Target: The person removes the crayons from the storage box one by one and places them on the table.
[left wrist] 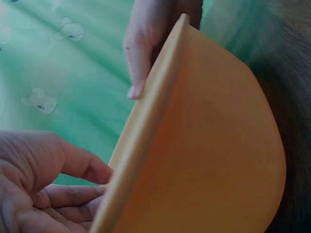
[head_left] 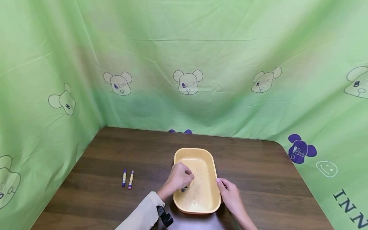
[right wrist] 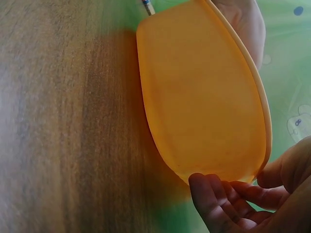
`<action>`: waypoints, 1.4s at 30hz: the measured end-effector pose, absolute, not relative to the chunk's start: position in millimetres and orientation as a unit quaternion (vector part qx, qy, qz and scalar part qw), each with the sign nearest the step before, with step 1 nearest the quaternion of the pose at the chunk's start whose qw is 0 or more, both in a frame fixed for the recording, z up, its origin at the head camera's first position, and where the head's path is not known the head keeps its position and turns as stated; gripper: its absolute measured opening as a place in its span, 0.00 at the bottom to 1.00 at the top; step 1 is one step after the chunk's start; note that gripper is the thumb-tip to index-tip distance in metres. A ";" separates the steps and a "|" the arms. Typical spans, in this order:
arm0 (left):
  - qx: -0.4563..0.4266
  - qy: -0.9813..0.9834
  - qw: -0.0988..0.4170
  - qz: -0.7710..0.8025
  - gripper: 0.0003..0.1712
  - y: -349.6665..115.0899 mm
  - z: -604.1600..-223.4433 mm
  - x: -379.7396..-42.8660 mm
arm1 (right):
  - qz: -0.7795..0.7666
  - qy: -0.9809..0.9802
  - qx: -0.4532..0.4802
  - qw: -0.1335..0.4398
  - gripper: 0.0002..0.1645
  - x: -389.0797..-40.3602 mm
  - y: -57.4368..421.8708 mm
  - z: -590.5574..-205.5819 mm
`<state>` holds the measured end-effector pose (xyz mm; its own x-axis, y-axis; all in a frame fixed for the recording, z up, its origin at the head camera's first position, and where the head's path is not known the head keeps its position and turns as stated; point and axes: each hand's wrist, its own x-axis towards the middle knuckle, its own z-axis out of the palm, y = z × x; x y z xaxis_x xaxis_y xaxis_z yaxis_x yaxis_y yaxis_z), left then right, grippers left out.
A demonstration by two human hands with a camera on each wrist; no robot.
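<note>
A yellow-orange plastic tray (head_left: 196, 207) with rounded corners stands on the table. My right hand (head_left: 230, 194) grips its right side, with the thumb at the rim and, in the right wrist view, fingers (right wrist: 206, 191) against the outer wall. My left hand (head_left: 181, 176) reaches over the left rim with bent fingers above the tray's floor. In the left wrist view its fingertips are partly hidden behind the rim, so whether they hold something does not show. Below this hand, a small dark blue piece (head_left: 184, 189), possibly a crayon, shows inside the tray, mostly covered.
Left of the tray, a blue crayon (head_left: 124, 178) and a pink crayon (head_left: 131, 180) lie side by side on the brown wood-grain table (head_left: 95, 191). A green curtain (head_left: 187, 41) printed with bear heads surrounds the table's back and sides. A black band (head_left: 164, 216) circles the left wrist.
</note>
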<state>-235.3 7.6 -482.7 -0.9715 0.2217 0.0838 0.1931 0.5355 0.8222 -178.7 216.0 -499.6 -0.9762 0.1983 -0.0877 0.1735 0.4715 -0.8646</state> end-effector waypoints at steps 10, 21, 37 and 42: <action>0.116 0.910 -0.006 0.399 0.31 18.4 -487.0 -235.6 | 0.492 -0.864 -0.103 0.016 0.22 -178.8 216.2 -498.7; 0.108 0.923 0.006 0.370 0.27 26.8 -491.4 -239.8 | 0.518 -0.849 -0.102 0.001 0.24 -179.3 217.2 -501.3; 0.111 0.929 0.022 0.353 0.25 37.5 -491.4 -237.5 | 0.483 -0.871 -0.088 0.015 0.23 -178.0 217.8 -499.6; 0.128 0.934 0.026 0.334 0.28 40.0 -492.1 -233.8 | 0.481 -0.872 -0.084 0.015 0.23 -177.9 218.2 -500.8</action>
